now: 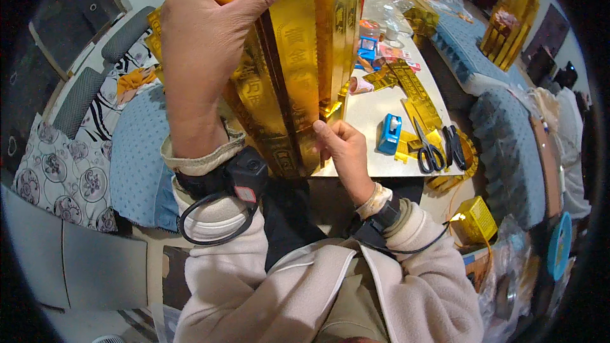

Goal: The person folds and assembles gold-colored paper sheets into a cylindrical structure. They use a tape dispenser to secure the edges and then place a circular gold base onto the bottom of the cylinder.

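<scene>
A tall folded structure of shiny gold embossed foil paper (295, 57) stands upright before me, its panels meeting at creased vertical edges. My left hand (206, 38) is closed on its upper left part, the thumb lying across the front and the other fingers partly cut off by the picture's top. Lower down, my right hand (346, 149) pinches the bottom right edge of the same foil paper between thumb and fingers. To the right of that hand, a blue tape dispenser (389, 133) stands on the white table (375, 168), beside black-handled scissors (430, 152).
Gold paper strips (416, 95) and a second black-handled tool (454, 146) lie on the table. A pink paper cup (361, 85) rests on its side. Blue-covered sofas (143, 152) flank the table. A gold box (473, 220) sits low at the right, near a blue round rim (559, 246).
</scene>
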The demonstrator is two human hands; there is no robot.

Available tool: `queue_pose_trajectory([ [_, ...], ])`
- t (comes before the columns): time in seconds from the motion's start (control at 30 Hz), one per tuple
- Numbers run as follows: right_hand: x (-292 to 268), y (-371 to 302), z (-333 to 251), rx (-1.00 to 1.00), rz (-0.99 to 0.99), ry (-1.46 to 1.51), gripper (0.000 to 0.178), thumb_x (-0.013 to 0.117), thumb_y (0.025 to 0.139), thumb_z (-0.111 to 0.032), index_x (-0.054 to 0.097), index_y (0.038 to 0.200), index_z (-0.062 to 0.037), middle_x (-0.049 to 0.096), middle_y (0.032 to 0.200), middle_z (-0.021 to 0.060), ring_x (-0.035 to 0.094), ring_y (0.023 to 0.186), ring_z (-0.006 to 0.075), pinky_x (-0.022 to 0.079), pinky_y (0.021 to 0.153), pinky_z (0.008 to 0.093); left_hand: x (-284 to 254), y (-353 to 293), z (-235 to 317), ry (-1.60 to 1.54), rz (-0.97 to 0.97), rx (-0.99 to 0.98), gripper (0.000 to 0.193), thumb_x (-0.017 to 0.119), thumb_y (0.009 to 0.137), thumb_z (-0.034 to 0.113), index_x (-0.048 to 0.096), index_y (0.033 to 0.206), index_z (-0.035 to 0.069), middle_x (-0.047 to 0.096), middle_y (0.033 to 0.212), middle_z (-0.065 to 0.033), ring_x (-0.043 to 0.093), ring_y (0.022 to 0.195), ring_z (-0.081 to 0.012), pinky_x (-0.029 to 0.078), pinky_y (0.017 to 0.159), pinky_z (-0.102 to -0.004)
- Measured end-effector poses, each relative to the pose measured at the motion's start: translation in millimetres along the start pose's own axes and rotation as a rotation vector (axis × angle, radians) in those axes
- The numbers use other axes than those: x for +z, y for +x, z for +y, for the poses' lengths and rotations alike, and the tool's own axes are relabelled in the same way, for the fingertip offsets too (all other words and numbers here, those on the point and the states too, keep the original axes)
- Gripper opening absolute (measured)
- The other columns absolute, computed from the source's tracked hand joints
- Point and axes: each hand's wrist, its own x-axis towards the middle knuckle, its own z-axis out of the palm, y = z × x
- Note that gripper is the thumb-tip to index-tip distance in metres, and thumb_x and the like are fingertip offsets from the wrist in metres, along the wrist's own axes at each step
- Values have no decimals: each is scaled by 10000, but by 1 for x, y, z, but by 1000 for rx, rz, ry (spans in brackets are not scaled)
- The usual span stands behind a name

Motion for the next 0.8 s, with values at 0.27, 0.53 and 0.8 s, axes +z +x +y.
queue_pose_trajectory([
  [0.27,-80,-7,66,108,-26,-248,255,698,1014,-295,662,944,-52,692,751,25,555,609,63,441,565,235,5,-2,5,57,68,-48,601,815,934,194,566,1416,-66,713,1223,-196,705,1076,-266,588,908,-393],
  [0.53,-182,16,90,180,386,-318,387,658,1032,-339,579,1284,-56,674,894,48,608,734,104,484,638,255,19,-4,0,204,172,25,624,815,933,212,552,1432,-56,700,1237,-209,704,1108,-290,599,938,-408],
  [0.8,-179,17,59,444,289,204,277,688,1010,-289,577,1152,-78,717,982,75,672,776,129,496,600,221,13,-5,0,125,110,29,600,799,947,204,549,1425,-57,688,1259,-212,709,1099,-289,607,929,-409],
])
